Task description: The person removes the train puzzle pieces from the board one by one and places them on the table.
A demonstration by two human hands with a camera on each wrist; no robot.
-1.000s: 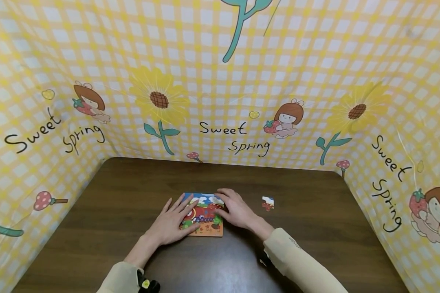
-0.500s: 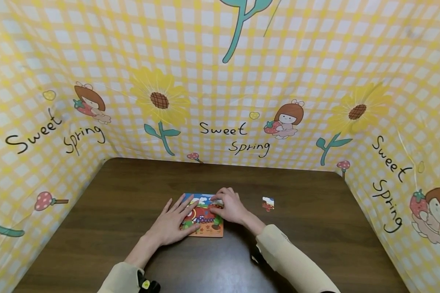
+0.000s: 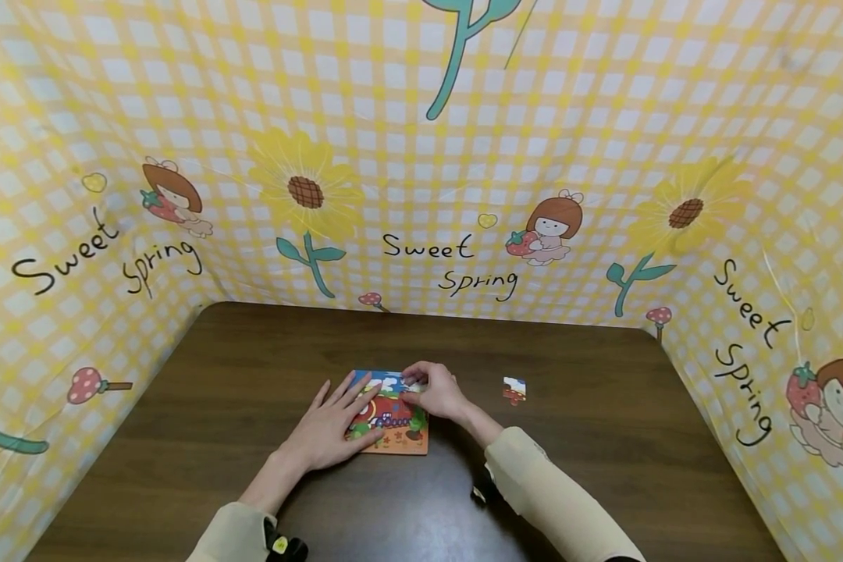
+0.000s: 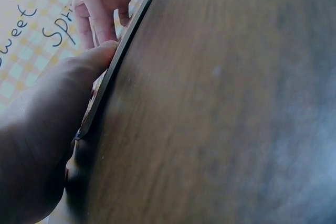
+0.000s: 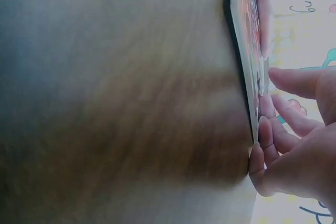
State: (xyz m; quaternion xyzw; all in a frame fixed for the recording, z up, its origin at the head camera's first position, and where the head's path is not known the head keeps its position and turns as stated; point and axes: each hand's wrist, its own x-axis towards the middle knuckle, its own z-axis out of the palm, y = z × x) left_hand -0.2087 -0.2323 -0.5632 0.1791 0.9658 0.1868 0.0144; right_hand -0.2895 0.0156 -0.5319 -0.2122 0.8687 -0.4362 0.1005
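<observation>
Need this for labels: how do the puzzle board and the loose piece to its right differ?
The puzzle board is much larger than the loose piece. The board's outer edges look straight, while the piece has a tab on its near edge. The left hand rests on the board; no hand touches the piece. Both lie on the table.

Shows dark brown wood grain across the tabletop [image 3: 604, 390], with rounded far corners and a pale sheen toward the front. Bears a puzzle board [image 3: 402, 443] lying flat near the middle and, apart to its right, one loose puzzle piece [image 3: 514, 389].
</observation>
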